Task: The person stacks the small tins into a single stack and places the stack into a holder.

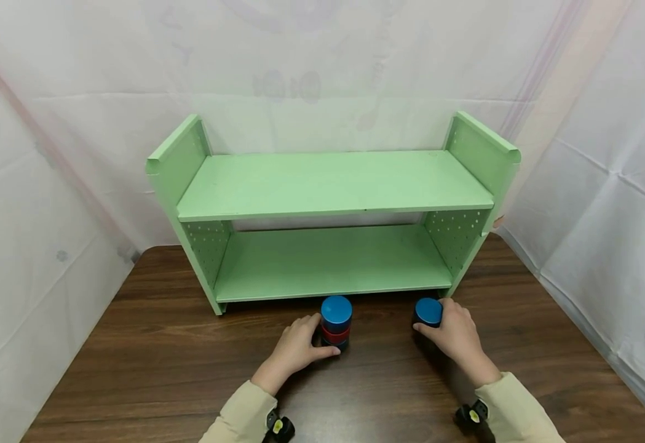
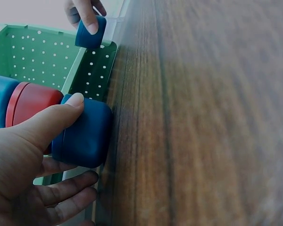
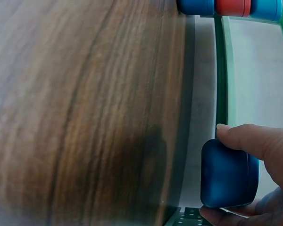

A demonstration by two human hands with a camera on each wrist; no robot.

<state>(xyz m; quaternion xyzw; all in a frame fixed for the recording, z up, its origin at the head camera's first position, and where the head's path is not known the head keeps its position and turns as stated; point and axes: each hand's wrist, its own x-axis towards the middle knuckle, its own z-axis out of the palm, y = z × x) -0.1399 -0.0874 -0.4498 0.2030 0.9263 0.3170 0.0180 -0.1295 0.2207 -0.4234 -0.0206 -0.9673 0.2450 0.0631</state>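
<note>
A stack of small round lidded canisters stands on the table in front of the shelf, a blue top canister [image 1: 336, 309] over a red canister [image 2: 37, 101] over a blue bottom canister [image 2: 87, 132]. My left hand [image 1: 298, 346] curls round the stack's left side, its thumb on the bottom canister; the lower fingers spread beneath in the left wrist view. To the right, my right hand [image 1: 457, 329] pinches a separate blue canister [image 3: 228, 174] between thumb and fingers. A gap shows between this canister and the table in the right wrist view.
A light green two-tier shelf [image 1: 333, 184] with perforated side panels stands at the back of the dark wood table [image 1: 162, 363]. White sheeting [image 1: 322, 74] hangs behind and along both sides.
</note>
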